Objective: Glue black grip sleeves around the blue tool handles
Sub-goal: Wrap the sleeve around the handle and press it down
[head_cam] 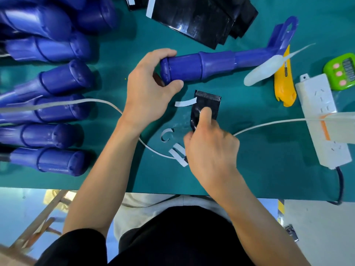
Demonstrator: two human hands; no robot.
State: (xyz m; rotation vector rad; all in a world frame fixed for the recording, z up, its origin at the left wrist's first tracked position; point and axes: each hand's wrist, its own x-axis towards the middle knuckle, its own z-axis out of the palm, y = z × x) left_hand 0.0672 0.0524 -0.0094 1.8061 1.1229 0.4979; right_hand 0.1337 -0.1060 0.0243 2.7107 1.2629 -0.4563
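One blue tool handle (201, 64) lies across the green desk (259, 169) with its thick butt end in the left hand (148, 89). The fingers (163, 52) curl over the top of that end and the thumb closes under it, so they are clamped on the handle. Just below that thumb is one black grip sleeve (208, 103), a small folded piece pinched by the right hand (211, 146). Its thumb lies flat on the sleeve's upper face and the other fingers are tucked beneath, clamped on its near edge. One white backing strip (184, 102) sticks out from the sleeve's edge towards the left wrist. About three loose white strips (177, 153) lie curled on the desk just left of the right knuckles. Beyond the left wrist, away from the fingers, is a pile of blue handles (63, 77); at least seven show, and the upper ones overlap. Past the left fingertips sits a stack of black sleeves (192, 20), too overlapped to count. Out past the held handle's far end lie one yellow knife (284, 87), one green timer (342, 71) and one white power strip (322, 120). One white cable (96, 101) passes under the left forearm.
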